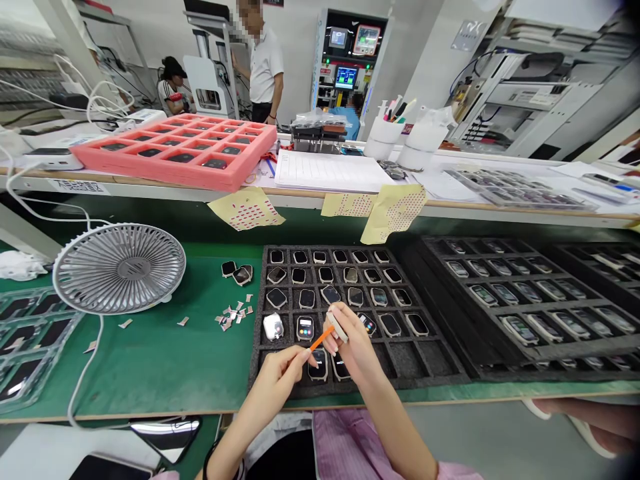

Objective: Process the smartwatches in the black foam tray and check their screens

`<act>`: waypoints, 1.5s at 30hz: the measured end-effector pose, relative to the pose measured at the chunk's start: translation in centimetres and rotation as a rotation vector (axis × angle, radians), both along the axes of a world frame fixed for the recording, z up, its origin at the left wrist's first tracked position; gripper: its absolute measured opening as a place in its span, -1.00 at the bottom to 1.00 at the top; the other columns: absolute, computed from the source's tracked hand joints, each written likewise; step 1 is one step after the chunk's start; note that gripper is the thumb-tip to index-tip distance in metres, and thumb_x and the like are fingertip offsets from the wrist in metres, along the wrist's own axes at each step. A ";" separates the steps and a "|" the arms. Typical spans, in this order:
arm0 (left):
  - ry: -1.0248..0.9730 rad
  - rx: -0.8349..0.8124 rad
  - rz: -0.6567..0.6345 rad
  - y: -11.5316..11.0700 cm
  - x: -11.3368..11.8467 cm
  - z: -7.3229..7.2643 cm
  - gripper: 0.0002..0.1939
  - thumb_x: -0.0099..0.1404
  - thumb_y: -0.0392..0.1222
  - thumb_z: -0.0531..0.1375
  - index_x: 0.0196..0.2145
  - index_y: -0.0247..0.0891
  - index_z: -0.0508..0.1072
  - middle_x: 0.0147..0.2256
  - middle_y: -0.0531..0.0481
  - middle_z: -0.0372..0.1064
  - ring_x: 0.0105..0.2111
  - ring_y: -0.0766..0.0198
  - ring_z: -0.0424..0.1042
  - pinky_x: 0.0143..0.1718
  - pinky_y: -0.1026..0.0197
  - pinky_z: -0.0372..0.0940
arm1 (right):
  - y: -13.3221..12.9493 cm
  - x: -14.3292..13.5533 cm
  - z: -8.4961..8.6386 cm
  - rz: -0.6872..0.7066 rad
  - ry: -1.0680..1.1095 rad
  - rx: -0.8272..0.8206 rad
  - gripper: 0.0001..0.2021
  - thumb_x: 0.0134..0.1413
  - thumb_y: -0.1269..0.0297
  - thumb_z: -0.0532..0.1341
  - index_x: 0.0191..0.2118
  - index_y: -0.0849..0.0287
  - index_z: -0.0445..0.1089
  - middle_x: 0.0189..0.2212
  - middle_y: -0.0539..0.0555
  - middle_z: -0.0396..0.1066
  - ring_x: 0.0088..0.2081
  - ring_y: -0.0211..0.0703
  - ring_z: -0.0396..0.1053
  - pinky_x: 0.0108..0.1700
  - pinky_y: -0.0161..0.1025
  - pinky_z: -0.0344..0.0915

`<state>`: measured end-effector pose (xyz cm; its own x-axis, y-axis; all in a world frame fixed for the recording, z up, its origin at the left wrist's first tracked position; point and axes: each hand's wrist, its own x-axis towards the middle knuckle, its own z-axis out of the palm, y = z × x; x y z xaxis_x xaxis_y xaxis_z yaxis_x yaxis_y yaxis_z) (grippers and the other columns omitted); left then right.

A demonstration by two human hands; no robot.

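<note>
My left hand (281, 372) pinches a thin orange stick (321, 339) between thumb and fingers. The stick's far end meets the edge of a smartwatch body (339, 327) with a pale case, which my right hand (356, 343) grips on its side. Both hands are over a black foam tray (440, 360) with several rows of compartments, most holding strapless smartwatches. Beneath my hands a watch with a lit screen (317, 367) lies in the front row. In the tray's left column sits a white-looking watch (273, 327). Whatever the stick's tip touches is hidden by my right fingers.
Small pale pieces (233, 315) and two loose watches (243, 275) lie on the green mat (200, 373). A grey fan (120, 268) stands left, near clear plastic trays (35, 347). More watch trays (530, 300) are right. A shelf above bears a red foam tray (230, 175).
</note>
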<state>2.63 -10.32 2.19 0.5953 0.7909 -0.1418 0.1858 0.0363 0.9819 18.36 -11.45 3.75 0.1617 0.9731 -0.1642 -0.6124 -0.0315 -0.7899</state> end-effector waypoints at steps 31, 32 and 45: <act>0.566 0.385 0.560 5.1 -7.4 -2.3 -0.66 0.23 0.08 0.01 -0.54 -0.20 0.22 -0.65 0.13 0.11 -0.63 0.33 0.09 -0.53 0.33 0.03 | -0.3 4.9 -4.7 -0.066 -1.454 0.076 -0.85 0.25 0.27 0.03 -0.24 0.10 0.34 -0.29 0.09 0.41 -0.20 -0.01 0.30 -0.10 -0.08 0.19; 0.607 0.386 0.568 5.3 -7.7 -2.5 -0.68 0.23 0.07 0.01 -0.53 -0.19 0.23 -0.64 0.12 0.16 -0.63 0.31 0.13 -0.53 0.33 0.05 | -0.4 5.1 -4.9 -0.087 -1.517 0.084 -0.84 0.25 0.27 0.03 -0.22 0.11 0.34 -0.27 0.11 0.41 -0.18 0.00 0.30 -0.09 -0.07 0.19; 0.221 0.196 0.277 2.5 -3.3 -0.3 -0.60 0.30 0.16 -0.03 -0.30 -0.22 0.36 -0.60 0.16 0.05 -0.61 0.35 0.06 -0.56 0.33 -0.02 | -0.3 9.4 -5.4 -0.093 -1.486 -0.068 -0.76 0.21 0.12 0.04 -0.23 0.14 0.35 -0.50 0.04 0.37 -0.39 -0.07 0.32 -0.28 -0.15 0.20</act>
<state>-0.66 -7.77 1.91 0.3284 0.9417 -0.0731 0.4024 -0.0695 0.9128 27.76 -11.75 -1.63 0.2777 0.9474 0.1589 0.7295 -0.1004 -0.6766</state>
